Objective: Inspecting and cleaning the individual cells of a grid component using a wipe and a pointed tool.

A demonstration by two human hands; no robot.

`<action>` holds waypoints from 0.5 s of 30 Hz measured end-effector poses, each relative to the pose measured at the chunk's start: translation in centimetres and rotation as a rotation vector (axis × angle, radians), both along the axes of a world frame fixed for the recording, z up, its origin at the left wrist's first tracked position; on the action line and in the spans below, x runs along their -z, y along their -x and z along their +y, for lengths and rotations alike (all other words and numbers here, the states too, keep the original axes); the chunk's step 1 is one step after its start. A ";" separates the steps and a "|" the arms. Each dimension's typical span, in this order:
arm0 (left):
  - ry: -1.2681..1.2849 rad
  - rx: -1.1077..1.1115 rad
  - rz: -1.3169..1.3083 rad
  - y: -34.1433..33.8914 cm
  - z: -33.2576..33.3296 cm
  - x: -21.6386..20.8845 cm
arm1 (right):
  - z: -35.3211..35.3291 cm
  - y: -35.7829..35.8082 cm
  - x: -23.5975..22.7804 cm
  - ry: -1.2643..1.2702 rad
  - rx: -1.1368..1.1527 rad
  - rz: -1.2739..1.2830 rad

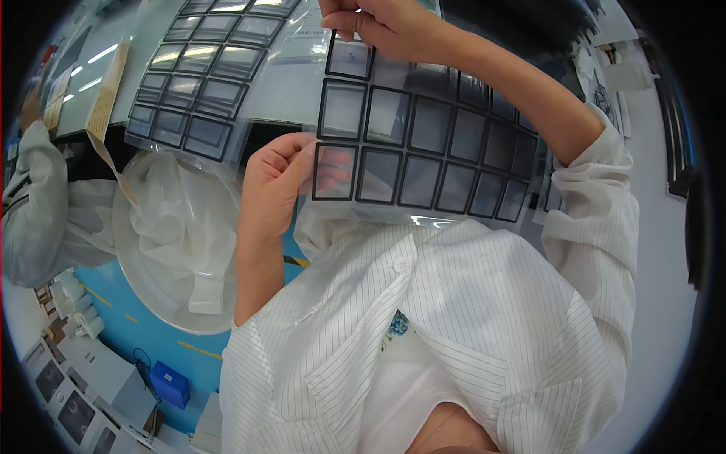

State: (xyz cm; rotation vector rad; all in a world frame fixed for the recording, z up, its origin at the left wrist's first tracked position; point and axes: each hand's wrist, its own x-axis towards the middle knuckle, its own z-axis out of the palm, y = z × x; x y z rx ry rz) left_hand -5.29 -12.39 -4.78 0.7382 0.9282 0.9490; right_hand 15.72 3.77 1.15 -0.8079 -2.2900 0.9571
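Sheet (431, 125) of black-framed clear panes, extending rightward from both hands. Faint print (308, 32) left of the sheet's upper part is too small to read. The left hand's (272, 181) grip pinches the sheet's lower-left edge, fingers behind; the right hand's (397, 29) pinches its upper-left corner.

Clear sheet (431, 125), rows of black-framed rectangles (388, 116) (see-through), held along its left edge

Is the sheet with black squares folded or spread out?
Spread out: left hand and right hand hold the sheet, its black squares showing in rows.
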 end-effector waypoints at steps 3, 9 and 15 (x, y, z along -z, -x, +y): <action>-0.025 0.004 0.064 -0.1 0.0 -0.6 | 0.1 -0.1 0.2 0.045 0.002 0.009; -0.015 0.015 0.116 -0.2 0.1 -1.0 | 0.9 -0.6 0.5 0.077 -0.013 0.090; -0.007 0.005 0.118 -0.2 0.1 -0.9 | 1.0 -0.6 0.3 0.020 -0.004 0.009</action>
